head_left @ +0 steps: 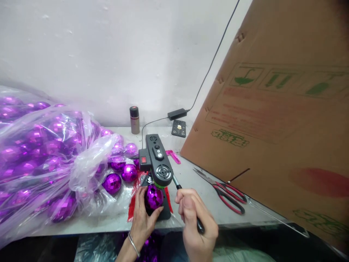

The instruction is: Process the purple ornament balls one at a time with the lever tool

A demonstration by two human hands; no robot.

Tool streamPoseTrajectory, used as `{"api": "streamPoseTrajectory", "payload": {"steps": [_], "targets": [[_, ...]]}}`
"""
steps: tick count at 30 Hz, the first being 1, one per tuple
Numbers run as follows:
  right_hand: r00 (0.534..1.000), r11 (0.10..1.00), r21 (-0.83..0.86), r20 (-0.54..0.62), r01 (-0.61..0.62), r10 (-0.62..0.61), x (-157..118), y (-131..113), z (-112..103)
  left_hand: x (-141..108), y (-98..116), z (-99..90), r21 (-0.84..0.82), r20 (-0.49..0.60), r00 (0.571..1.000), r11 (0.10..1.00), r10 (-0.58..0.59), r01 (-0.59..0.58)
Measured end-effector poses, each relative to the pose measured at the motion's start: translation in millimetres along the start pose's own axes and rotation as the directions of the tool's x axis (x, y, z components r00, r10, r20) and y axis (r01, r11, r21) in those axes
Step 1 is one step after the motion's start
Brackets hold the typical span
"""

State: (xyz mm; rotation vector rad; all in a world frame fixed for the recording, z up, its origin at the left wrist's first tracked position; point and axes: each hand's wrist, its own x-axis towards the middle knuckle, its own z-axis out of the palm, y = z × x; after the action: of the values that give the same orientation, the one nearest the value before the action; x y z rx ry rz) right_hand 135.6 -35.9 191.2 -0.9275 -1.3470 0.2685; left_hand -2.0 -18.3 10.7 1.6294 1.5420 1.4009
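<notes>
My left hand (pixel 143 214), with a metal bangle at the wrist, holds a shiny purple faceted ball (pixel 154 197) between thumb and fingers. The ball sits under the round front end of a small black bench machine (pixel 159 160), over its dark base (pixel 164 214). In my right hand (pixel 196 222) is a lever with a black handle (pixel 200 227), the fingers closed round it; its metal rod (pixel 176 180) runs up to the machine's side. Red material (pixel 131 208) lies beneath the base.
A clear plastic bag (pixel 89 163) of purple balls spreads over the left, several loose balls (pixel 112 183) beside it. Scissors (pixel 229 193) lie to the right, below a large cardboard box (pixel 272 120). Behind stand a bottle (pixel 134 120), a black power adapter (pixel 177 114) and a pink strip (pixel 173 157).
</notes>
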Motion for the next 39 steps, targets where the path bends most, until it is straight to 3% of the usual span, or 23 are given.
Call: {"api": "streamPoseTrajectory", "payload": {"steps": [6,14,25,31,39], "targets": [[1.0,1.0,0.008,-0.002,-0.01,0.01,-1,1,1,-1,2,11.3,-0.044,-0.035,0.995,0.995,-0.088,0.087],[1.0,1.0,0.029,-0.02,-0.008,0.008,-2,3,3,1,-8,17.7,-0.085,0.068,0.991,0.989,-0.116,0.121],[0.988,0.99,0.127,-0.149,0.066,-0.046,-34,44,13,0,-11,18.2,-0.054,0.062,0.994,0.994,-0.091,0.095],[0.977,0.987,0.13,-0.204,0.095,-0.067,-36,49,19,0,-14,20.3,-0.054,0.053,0.995,0.995,-0.079,0.082],[0.98,0.989,0.139,-0.198,0.046,-0.018,-41,54,19,4,-14,22.3,-0.063,0.043,0.998,0.997,-0.044,0.046]]}}
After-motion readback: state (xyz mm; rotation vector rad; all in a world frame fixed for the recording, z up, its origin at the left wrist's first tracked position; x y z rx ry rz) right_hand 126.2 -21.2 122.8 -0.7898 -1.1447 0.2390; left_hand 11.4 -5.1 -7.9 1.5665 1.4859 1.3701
